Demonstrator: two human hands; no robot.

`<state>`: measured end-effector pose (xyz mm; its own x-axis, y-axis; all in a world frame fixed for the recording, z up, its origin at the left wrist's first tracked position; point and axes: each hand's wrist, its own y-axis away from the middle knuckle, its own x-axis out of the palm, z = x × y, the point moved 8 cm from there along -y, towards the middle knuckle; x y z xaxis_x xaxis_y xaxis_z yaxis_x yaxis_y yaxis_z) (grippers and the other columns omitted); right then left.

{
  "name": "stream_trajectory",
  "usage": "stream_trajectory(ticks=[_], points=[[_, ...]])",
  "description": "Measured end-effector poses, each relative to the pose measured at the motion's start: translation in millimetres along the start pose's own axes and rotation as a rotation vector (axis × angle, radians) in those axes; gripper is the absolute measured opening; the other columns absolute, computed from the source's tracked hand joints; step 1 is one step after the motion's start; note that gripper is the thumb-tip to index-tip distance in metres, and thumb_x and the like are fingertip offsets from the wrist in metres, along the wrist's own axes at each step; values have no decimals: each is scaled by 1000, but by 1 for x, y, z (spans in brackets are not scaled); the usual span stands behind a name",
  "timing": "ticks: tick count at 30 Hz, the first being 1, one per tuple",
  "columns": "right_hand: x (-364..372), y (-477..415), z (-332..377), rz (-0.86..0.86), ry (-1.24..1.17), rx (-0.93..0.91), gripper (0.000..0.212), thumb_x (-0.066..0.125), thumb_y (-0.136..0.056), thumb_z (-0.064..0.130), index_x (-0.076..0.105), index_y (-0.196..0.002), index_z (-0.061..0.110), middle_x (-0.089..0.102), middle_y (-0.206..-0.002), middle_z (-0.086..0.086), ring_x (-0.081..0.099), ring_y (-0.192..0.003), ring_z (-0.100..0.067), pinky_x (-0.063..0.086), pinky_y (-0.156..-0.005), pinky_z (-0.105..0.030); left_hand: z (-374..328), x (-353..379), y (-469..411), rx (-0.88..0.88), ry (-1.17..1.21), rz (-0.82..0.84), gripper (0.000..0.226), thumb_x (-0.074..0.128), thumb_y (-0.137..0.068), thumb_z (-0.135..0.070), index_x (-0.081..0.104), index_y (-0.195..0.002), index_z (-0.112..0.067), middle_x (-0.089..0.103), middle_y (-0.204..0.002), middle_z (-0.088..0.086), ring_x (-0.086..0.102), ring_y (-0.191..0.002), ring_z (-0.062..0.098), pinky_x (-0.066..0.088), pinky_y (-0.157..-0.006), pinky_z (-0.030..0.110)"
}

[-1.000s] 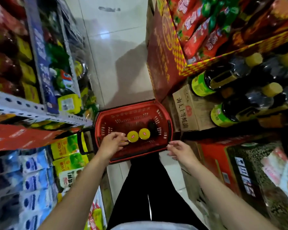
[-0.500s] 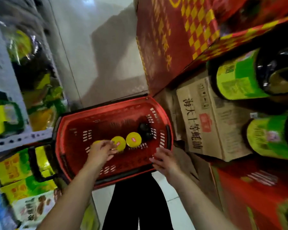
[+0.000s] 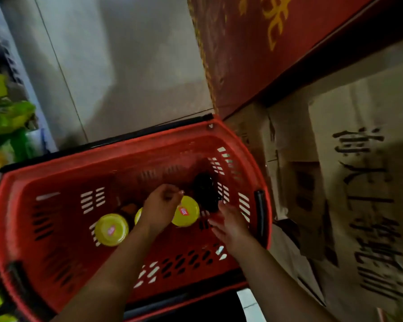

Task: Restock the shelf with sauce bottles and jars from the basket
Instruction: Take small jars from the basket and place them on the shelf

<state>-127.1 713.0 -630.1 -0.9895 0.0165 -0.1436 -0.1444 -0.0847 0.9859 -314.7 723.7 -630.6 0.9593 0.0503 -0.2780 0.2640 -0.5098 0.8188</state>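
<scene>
A red plastic basket (image 3: 56,182) stands on the floor below me. Inside it are three jars with yellow lids: one at the left (image 3: 111,229), one in the middle (image 3: 138,216) mostly hidden under my left hand, and one to the right (image 3: 186,211). A dark bottle (image 3: 205,190) lies beyond them near the right wall. My left hand (image 3: 161,209) is down inside the basket over the middle jar, fingers curled; whether it grips the jar is hidden. My right hand (image 3: 229,225) hovers with fingers apart beside the right jar and below the dark bottle.
Cardboard boxes (image 3: 363,182) with black lettering stand close on the right, under a red carton (image 3: 254,54). Green and yellow packets (image 3: 7,117) sit on the shelf at the left. Pale floor tiles (image 3: 126,66) lie beyond the basket.
The view has dropped much closer to the basket. Both hands have gone from its near rim down inside, the left over the middle jar, the right toward the dark bottle.
</scene>
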Motion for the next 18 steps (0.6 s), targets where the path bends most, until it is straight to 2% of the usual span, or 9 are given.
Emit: stream_trajectory(ticks=[3,6,8,11,14,16,18], points=[[6,-25,3,-31,34,-7,12,45,-95,33,45,-104,26,56,-122,-11,57,-113,-29,46,-77,-31,-1,11,-22,44,-67,-15,20,64,-85,-17,63,-97,-2,68,-97,18,64,-94,31,48,-87,40],[12,-45,0,-64,4,13,22,48,-94,34,44,-114,27,55,-116,-6,58,-96,-21,43,-64,-25,-2,22,-42,106,-171,-4,27,64,-84,-25,64,-106,-8,69,-104,9,62,-98,17,42,-80,22],[14,-58,-8,-90,2,65,33,48,-93,37,43,-123,26,54,-118,-7,56,-105,-23,43,-68,-29,-1,31,-55,154,-203,26,30,66,-83,-24,62,-110,-11,68,-107,7,61,-97,14,41,-78,20],[18,-77,-22,-81,-69,191,45,44,-93,43,45,-130,17,50,-132,-8,50,-116,-25,39,-82,-35,7,42,-75,178,-237,50,38,69,-80,-22,58,-113,-8,66,-112,12,62,-101,24,45,-85,29],[27,-90,-30,-47,-250,230,48,41,-95,42,45,-133,13,51,-132,-12,52,-110,-25,43,-76,-31,9,54,-92,249,-372,71,46,69,-80,-23,55,-121,-6,62,-120,15,58,-109,29,36,-85,25],[37,-99,-26,39,-380,188,47,35,-98,36,42,-135,8,55,-122,-17,51,-115,-30,45,-82,-34,6,67,-101,321,-419,124,48,67,-82,-21,53,-126,-7,58,-126,15,53,-116,28,30,-86,20],[40,-112,-22,60,-407,151,46,35,-99,32,39,-137,6,53,-99,-14,54,-102,-30,44,-86,-37,10,83,-111,321,-455,203,54,65,-84,-24,46,-133,-12,55,-131,9,50,-121,24,30,-91,17]])
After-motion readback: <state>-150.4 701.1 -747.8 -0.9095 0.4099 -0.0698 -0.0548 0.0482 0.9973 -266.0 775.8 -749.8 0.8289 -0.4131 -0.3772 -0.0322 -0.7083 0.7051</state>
